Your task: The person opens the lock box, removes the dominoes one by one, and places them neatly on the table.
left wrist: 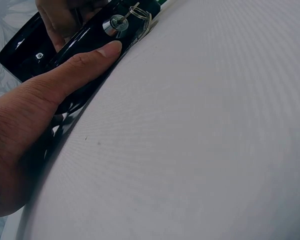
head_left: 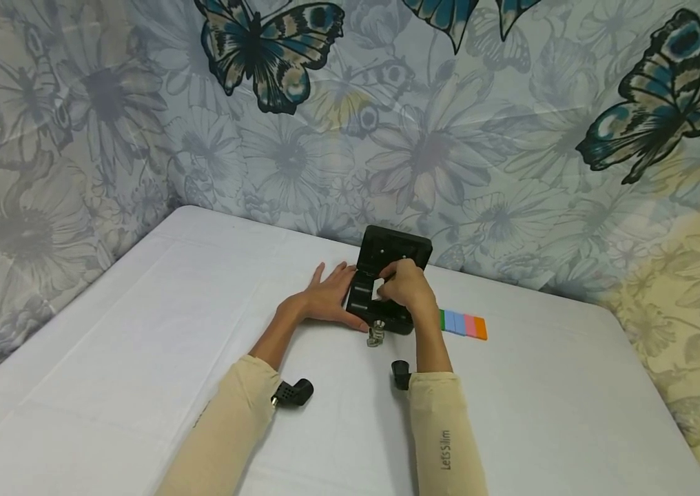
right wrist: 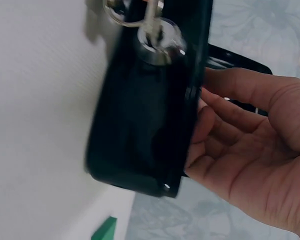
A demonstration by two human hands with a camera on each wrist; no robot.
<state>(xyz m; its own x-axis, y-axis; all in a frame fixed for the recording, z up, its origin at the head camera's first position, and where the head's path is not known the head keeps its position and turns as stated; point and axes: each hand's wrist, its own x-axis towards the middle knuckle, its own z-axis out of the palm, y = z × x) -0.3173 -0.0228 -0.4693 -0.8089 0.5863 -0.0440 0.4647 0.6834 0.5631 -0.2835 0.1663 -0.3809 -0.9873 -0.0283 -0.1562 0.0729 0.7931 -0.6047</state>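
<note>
A black cash box (head_left: 359, 295) stands with its lid (head_left: 392, 244) raised. Its lock (left wrist: 115, 25) is on the front wall, with a key (right wrist: 152, 22) in it and more keys (head_left: 376, 334) hanging from a ring. My left hand (head_left: 328, 297) steadies the box's left side, fingers spread and fairly straight, thumb lying along the front wall. Into the box from above reaches my right hand (head_left: 408, 284), fingers bent and partly hidden behind the front wall in the right wrist view. A small white patch shows beside these fingertips; I cannot tell whether they hold anything.
A row of coloured pieces (head_left: 465, 324), green, blue, pink and orange, lies on the white table (head_left: 158, 331) right of the box. Behind the table's far edge hangs a flower and butterfly backdrop (head_left: 449, 151), close to the raised lid.
</note>
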